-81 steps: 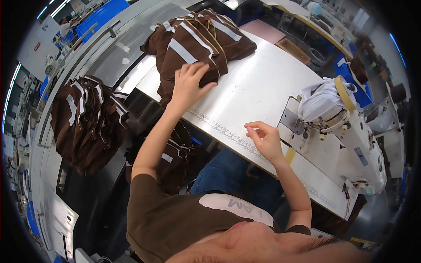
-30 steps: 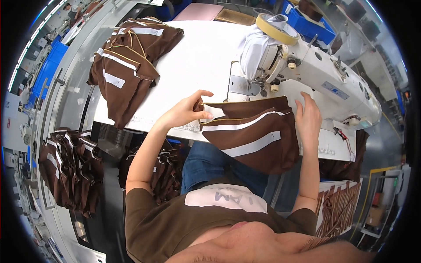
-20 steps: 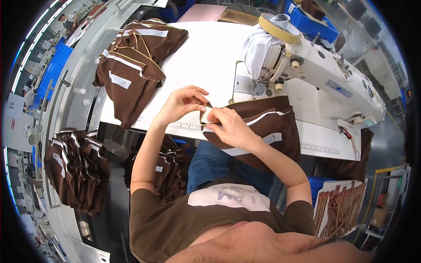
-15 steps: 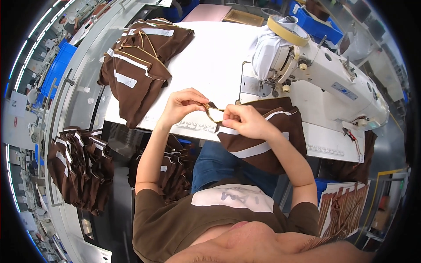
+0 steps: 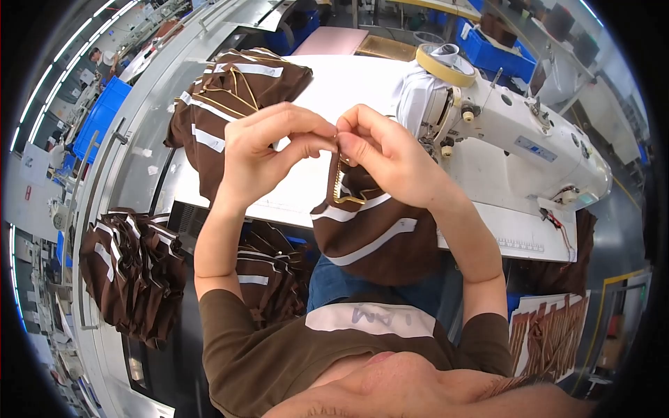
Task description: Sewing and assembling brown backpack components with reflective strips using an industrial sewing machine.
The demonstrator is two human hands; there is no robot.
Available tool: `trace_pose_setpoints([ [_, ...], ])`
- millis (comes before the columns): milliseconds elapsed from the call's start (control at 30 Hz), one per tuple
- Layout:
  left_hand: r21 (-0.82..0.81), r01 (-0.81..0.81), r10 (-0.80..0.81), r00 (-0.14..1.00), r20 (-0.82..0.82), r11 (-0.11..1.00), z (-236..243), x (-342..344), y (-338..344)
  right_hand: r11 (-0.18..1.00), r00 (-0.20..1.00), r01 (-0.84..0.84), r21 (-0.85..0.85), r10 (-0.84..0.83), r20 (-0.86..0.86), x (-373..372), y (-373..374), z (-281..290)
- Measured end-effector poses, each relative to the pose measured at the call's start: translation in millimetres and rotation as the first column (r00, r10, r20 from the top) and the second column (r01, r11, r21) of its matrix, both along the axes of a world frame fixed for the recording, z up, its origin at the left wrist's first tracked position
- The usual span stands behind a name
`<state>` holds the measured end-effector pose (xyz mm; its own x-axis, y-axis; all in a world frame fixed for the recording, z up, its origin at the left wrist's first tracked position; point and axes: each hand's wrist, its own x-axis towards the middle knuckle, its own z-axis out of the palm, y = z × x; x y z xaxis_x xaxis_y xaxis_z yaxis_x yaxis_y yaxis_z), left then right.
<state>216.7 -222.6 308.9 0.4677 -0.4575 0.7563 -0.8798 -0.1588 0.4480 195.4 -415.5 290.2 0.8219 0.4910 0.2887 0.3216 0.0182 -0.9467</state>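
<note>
My left hand (image 5: 268,150) and my right hand (image 5: 391,159) meet above the table's front edge, thumbs and fingertips pinched together. Between them they grip the upper end of a gold-toothed zipper (image 5: 339,184) on brown tape. From there a brown fabric piece (image 5: 383,268) with white strips hangs over the table edge toward my lap. My fingertips cover the exact end of the zipper. To the right of my hands stands a white sewing machine (image 5: 505,129) with white cloth (image 5: 411,97) draped at its head.
A pile of similar brown pieces (image 5: 202,157) lies at the table's left. More brown bundles (image 5: 132,279) hang below it on the left. A tape roll (image 5: 446,66) sits atop the machine. Blue bins (image 5: 498,56) stand behind; brown strips (image 5: 550,334) hang at lower right.
Both hands have risen nearer the camera and come together. The zipper end is lifted with them, and the brown piece has been drawn left, away from the machine.
</note>
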Motion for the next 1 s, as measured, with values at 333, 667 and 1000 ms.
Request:
trace_pose_setpoints([
  [333, -0.172, -0.197, 0.246, 0.905, 0.348, 0.965, 75, -4, 16, 0.904, 0.859, 0.015, -0.427, 0.207, 0.469, 17, -18, 64],
  [667, 0.027, -0.373, 0.297, 0.778, 0.555, 0.927, 55, -8, -26, 0.803, 0.741, 0.579, -0.138, -0.449, 0.499, -24, 26, 18],
  [1000, -0.026, -0.435, 0.416, 0.84, 0.349, 0.9, 56, 15, -18, 0.921, 0.913, 0.39, 0.011, -0.388, 0.131, -1, 6, 12],
])
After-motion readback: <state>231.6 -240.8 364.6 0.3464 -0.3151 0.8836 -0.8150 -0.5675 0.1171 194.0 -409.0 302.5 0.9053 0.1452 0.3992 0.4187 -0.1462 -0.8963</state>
